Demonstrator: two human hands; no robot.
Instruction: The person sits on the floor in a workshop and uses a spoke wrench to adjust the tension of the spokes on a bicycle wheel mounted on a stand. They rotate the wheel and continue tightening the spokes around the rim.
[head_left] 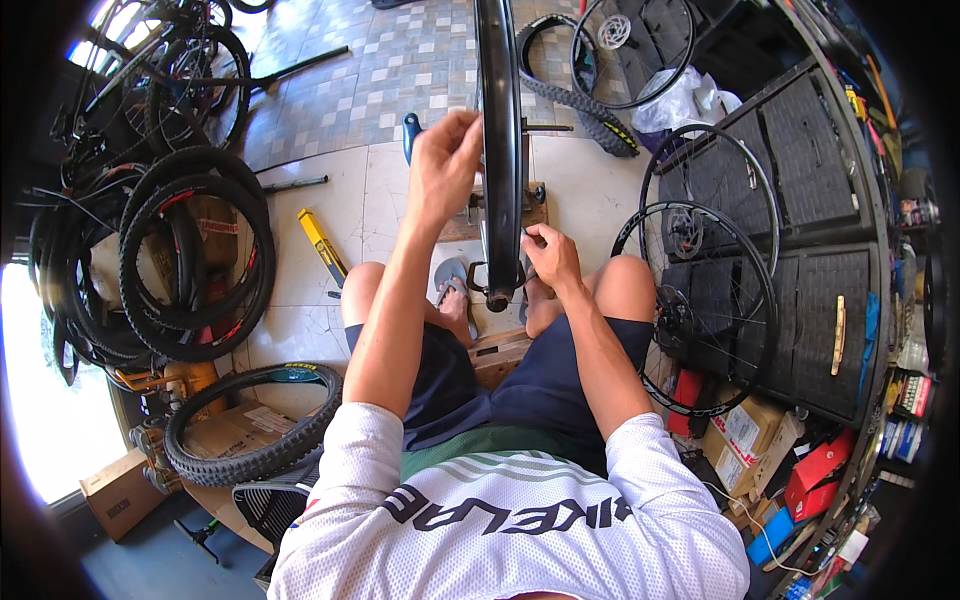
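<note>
A black bicycle wheel rim (502, 130) stands upright and edge-on in front of me, with no tire on it. Close against its left side is my left hand (447, 165), fingers pinched together; whatever they hold is hidden. Lower down on the other side, my right hand (552, 255) has its thumb and fingers closed beside the rim, and what lies in them is too small to make out. A dark metal bracket (482, 277) surrounds the near end of the rim. Below the wheel, a wooden base (537, 203) rests on the floor. A thin dark rod (548, 127) sticks out to the right.
Several tires (135, 265) hang at the left, with another tire (190, 470) lower down. A yellow tool (320, 243) and a blue-handled tool (411, 130) lie on the floor. Spoked wheels (765, 330) lean against black panels (810, 150) at right. Cardboard boxes (745, 430) sit below.
</note>
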